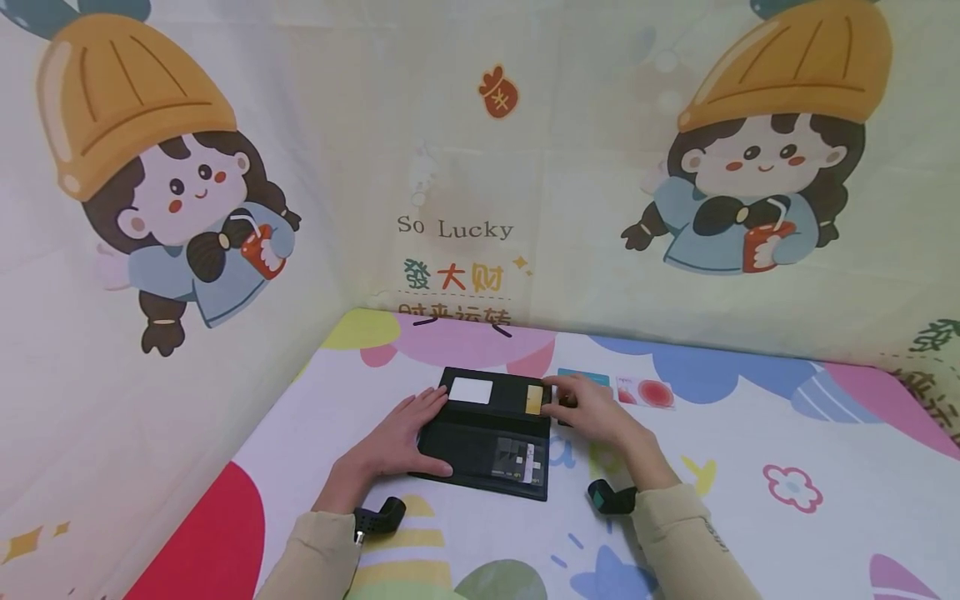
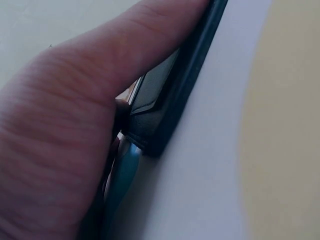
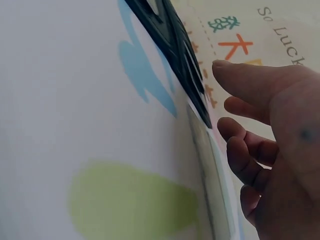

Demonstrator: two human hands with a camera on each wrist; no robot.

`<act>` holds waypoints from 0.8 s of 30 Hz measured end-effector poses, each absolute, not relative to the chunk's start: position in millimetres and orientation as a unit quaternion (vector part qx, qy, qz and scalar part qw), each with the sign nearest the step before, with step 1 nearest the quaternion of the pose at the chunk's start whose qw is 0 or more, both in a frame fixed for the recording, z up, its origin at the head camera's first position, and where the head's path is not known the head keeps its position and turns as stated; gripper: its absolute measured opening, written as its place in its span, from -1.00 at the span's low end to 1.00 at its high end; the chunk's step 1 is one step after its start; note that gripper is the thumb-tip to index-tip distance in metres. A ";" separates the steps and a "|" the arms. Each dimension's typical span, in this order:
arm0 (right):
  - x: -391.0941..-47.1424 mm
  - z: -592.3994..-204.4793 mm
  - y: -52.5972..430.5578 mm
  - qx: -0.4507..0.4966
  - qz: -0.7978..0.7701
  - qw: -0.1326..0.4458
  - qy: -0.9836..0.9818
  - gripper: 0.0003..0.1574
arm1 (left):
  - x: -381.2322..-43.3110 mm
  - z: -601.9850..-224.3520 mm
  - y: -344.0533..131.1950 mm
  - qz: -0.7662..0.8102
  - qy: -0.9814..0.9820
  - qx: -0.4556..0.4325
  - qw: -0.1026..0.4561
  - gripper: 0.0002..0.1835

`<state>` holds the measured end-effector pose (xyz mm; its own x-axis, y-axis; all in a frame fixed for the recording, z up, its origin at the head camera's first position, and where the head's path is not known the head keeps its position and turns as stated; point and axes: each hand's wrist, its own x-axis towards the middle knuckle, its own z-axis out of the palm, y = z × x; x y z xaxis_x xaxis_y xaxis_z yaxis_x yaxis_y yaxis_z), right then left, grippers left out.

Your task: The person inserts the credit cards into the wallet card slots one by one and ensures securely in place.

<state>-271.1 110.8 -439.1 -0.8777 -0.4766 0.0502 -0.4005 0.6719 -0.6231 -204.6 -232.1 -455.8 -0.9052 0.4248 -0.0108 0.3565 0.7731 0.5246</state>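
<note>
An opened black wallet (image 1: 457, 450) lies flat on the table. Its far panel shows a white rectangle (image 1: 471, 391) and a gold card (image 1: 534, 400); dark and pale cards (image 1: 517, 460) show at the near panel's right. My left hand (image 1: 397, 433) rests on the wallet's left side, fingers spread, thumb along the near panel; close up, the left wrist view has that thumb over the wallet's edge (image 2: 175, 100). My right hand (image 1: 596, 408) is at the far panel's right edge by the gold card. In the right wrist view, its thumb and bent fingers stand apart with nothing between them.
A teal card (image 1: 585, 377), partly hidden by my right hand, and a white card with a red circle (image 1: 645, 392) lie behind it. The table is covered with a colourful printed cloth (image 1: 750, 533). A printed curtain (image 1: 585, 208) hangs along the table's back and left.
</note>
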 end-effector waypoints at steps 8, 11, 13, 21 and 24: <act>-270.1 -435.9 130.1 -0.259 -0.333 0.031 0.906 -0.42 | -205.6 -456.9 -231.9 0.261 0.940 0.208 0.064 0.27; -269.8 -436.6 137.3 -0.260 -0.333 0.025 0.906 -0.45 | -205.8 -457.3 -231.9 0.260 0.940 0.210 0.063 0.26; -269.4 -437.0 142.5 -0.265 -0.337 0.020 0.903 -0.46 | -205.7 -457.3 -231.9 0.260 0.940 0.211 0.062 0.26; -267.5 -437.0 161.0 -0.241 -0.347 0.025 0.906 -0.46 | -205.3 -457.3 -232.0 0.265 0.939 0.210 0.061 0.27; -265.5 -437.0 166.2 -0.229 -0.349 0.028 0.908 -0.45 | -205.7 -458.1 -232.1 0.263 0.940 0.209 0.060 0.27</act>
